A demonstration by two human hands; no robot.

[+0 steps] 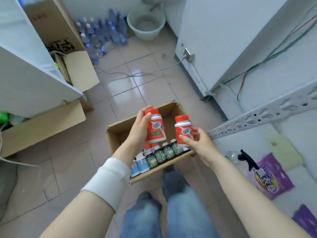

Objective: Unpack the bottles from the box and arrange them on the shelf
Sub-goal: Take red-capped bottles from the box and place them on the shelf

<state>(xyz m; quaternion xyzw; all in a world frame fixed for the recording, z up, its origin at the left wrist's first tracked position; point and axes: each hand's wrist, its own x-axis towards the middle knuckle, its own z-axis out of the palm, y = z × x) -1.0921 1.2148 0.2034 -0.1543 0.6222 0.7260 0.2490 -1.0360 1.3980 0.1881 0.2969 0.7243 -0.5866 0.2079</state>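
An open cardboard box (118,129) sits on the tiled floor in front of my feet. My left hand (139,127) grips a red-capped orange and white bottle (156,127) above the box. My right hand (199,143) holds a second red-capped bottle (183,129) over the box's right side. Inside the box's near end stand several dark green bottles (164,153) and light blue and white bottles (139,164). The white metal shelf (257,117) with a perforated rail is to my right.
A spray bottle (247,158), purple packets (272,177) and a yellow cloth (283,152) lie on the lower shelf. More cardboard boxes (42,124) stand at the left. Water bottles (101,31) and a basin (145,23) sit at the back. A cable (137,74) crosses the floor.
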